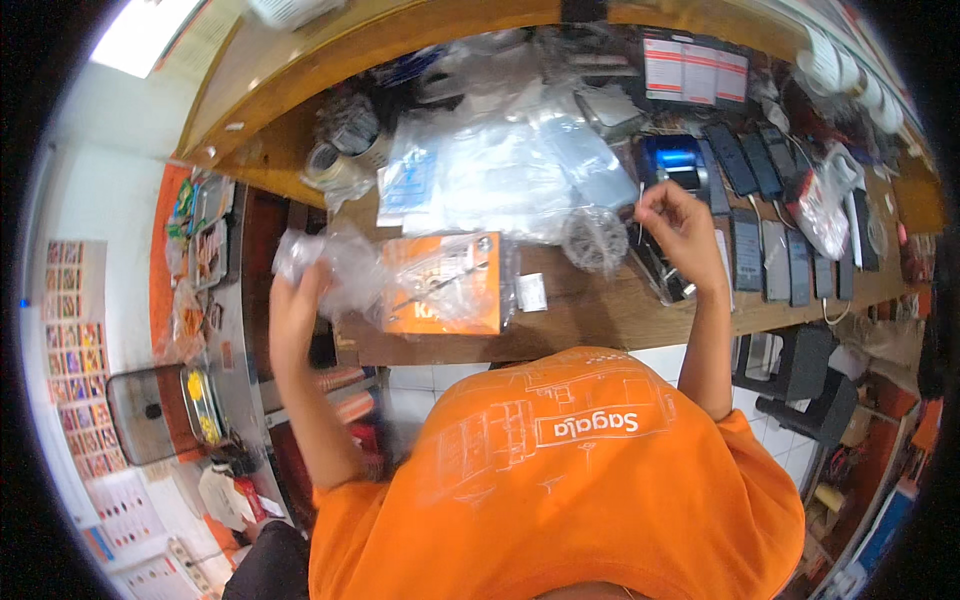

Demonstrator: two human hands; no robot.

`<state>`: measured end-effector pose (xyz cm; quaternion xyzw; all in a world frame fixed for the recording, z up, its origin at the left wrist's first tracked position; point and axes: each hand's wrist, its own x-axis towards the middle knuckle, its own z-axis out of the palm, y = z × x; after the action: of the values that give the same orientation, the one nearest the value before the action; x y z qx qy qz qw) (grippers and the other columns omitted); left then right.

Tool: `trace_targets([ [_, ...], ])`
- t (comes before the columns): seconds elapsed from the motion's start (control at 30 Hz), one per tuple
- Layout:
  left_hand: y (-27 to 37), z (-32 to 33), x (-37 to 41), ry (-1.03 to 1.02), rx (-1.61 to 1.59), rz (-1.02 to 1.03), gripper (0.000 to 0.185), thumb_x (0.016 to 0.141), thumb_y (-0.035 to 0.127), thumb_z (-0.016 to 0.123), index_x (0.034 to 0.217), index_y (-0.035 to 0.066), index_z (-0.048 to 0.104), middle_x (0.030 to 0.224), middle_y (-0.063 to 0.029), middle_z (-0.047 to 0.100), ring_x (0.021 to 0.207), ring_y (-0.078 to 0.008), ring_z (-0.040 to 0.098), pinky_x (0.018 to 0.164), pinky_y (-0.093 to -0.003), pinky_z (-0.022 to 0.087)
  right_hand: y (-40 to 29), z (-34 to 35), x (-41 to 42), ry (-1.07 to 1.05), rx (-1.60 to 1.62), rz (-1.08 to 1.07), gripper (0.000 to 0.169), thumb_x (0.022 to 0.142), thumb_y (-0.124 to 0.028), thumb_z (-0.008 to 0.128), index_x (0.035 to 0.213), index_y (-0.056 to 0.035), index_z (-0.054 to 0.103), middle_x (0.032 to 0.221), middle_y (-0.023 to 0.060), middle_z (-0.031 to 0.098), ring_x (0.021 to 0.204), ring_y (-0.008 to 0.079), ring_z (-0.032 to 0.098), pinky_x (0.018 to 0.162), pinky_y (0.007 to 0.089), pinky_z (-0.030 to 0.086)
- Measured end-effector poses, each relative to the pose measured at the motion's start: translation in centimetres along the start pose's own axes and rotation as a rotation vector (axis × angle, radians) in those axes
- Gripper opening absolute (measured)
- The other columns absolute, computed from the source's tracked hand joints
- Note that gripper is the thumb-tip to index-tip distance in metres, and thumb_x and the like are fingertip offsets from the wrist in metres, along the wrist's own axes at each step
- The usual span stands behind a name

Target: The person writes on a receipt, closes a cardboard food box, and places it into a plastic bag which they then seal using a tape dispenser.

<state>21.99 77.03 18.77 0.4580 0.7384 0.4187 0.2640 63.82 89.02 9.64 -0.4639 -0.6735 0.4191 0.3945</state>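
Observation:
My left hand (300,292) grips a crumpled clear plastic bag (349,270) to the left of an orange box (442,319), which lies in clear plastic near the front edge of the wooden table. My right hand (679,229) is raised over the right side, thumb and forefinger pinched on a small, thin, pale piece (640,202) that is blurred. Beyond the box spread clear plastic bags (495,172). A small white paper label (532,292) lies just right of the box. Close behind my right hand stands a small dark device with a shiny blue top (671,159).
Several smartphones (774,259), some with white cables, lie at the right. Rolls of tape (330,165) stand at the back left, under a wooden shelf edge (285,94). A dark chair or stand (806,367) is below right. Part of another person's dark-clothed leg (270,562) shows lower left.

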Motion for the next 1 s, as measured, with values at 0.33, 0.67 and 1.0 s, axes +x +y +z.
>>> trace_targets([
  [0.33,-0.8,18.9,-3.2,-0.701,0.096,0.314,0.035,0.084,0.022,0.068,0.117,0.013,0.062,0.102,-0.0026,0.062,0.1,-0.0198,0.055,0.094,-0.0336,0.042,6.1,0.5,-8.3,-0.132,-0.206,-0.108,0.009,0.081,-0.007,0.066,0.085,-0.0006,0.06,0.083,0.013,0.062,0.076,0.0294,0.06,0.067,0.0346,0.048],
  [0.67,-3.5,30.1,-5.3,-0.324,0.301,0.976,0.015,0.08,0.018,0.068,0.095,0.014,0.064,0.097,0.0009,0.061,0.096,-0.0224,0.054,0.081,-0.0379,0.041,9.0,2.0,-10.7,-0.022,0.221,0.308,0.01,0.085,-0.013,0.065,0.088,-0.0031,0.063,0.081,0.0063,0.065,0.073,0.0157,0.06,0.065,0.0277,0.045],
  [1.0,-0.9,29.5,-2.4,-0.453,-0.176,0.24,0.019,0.095,0.022,0.054,0.089,0.004,0.058,0.082,-0.0037,0.061,0.085,-0.0129,0.057,0.079,-0.0302,0.044,7.3,0.0,-7.7,-0.011,0.049,-0.048,0.01,0.08,-0.011,0.068,0.084,-0.0036,0.063,0.087,0.0104,0.061,0.09,0.0264,0.058,0.075,0.0335,0.045],
])
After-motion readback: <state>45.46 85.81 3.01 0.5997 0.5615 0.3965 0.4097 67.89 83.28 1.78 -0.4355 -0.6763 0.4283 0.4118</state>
